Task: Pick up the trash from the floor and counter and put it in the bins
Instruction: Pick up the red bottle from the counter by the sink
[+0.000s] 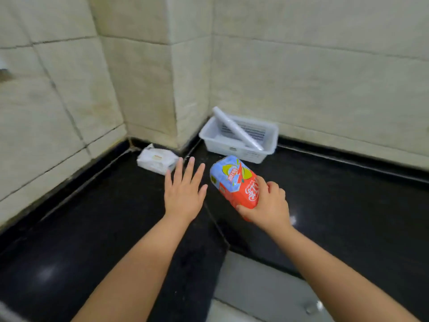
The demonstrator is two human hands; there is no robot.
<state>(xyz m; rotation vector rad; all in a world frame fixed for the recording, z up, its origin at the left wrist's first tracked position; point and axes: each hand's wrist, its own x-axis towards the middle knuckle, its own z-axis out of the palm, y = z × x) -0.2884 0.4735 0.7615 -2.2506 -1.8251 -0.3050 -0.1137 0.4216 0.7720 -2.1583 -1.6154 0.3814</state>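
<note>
Right hand (267,205) grip closed round drink carton (234,180); left hand (183,191) spread, empty; white basket (269,145) holds roll (236,129)

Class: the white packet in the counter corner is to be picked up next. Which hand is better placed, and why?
Left. The left hand is open, empty and just short of the white packet; the right hand holds the drink carton.

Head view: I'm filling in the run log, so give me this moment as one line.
right hand: grips drink carton above counter | left hand: open, empty, near tissue pack | bins: not in view
</note>
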